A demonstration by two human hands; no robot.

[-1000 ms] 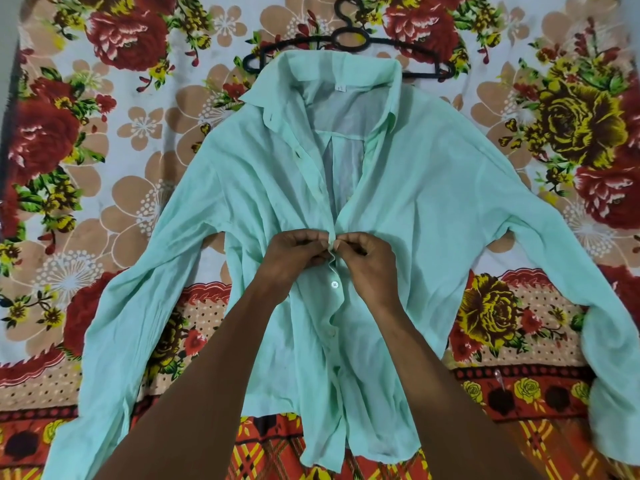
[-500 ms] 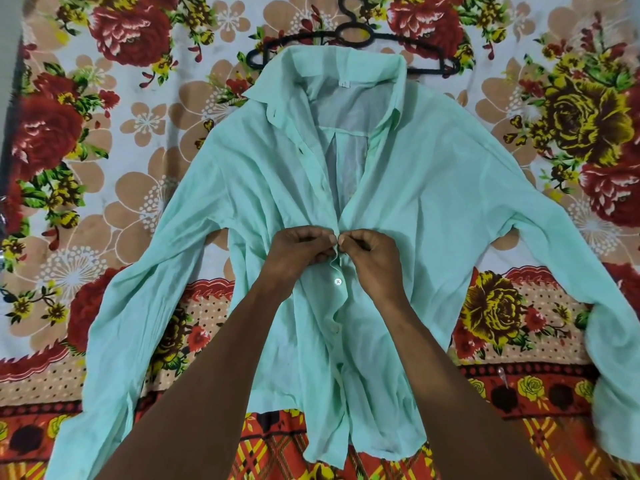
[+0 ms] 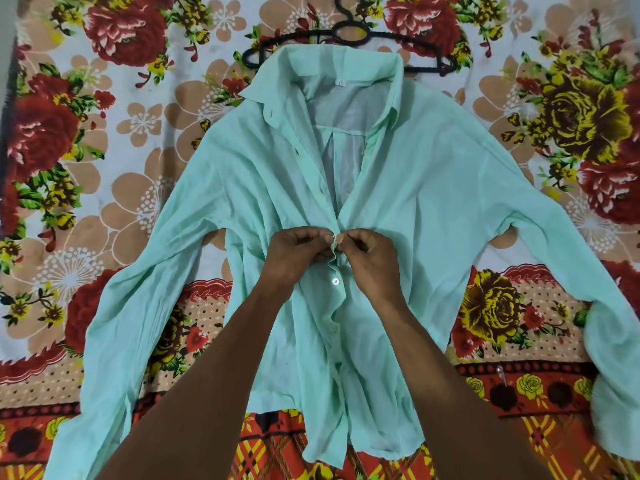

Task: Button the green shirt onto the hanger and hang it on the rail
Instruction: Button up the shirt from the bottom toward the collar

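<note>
A pale green shirt lies flat, front up, sleeves spread wide. A black plastic hanger lies just beyond the collar, which covers its middle. My left hand and my right hand meet at the shirt's front placket, mid-chest. Each pinches one edge of the placket, fingertips touching at a small button. Below them a white button is fastened, and further buttons lower down look closed. Above my hands the front gapes open to the collar.
The shirt rests on a floral bedsheet with red, brown and yellow flowers. The right sleeve's cuff is folded back near the right edge. No rail is in view.
My hands stay pinched at the same spot on the placket, with small finger shifts only. The view has drifted slightly, so the hanger sits a little higher.
</note>
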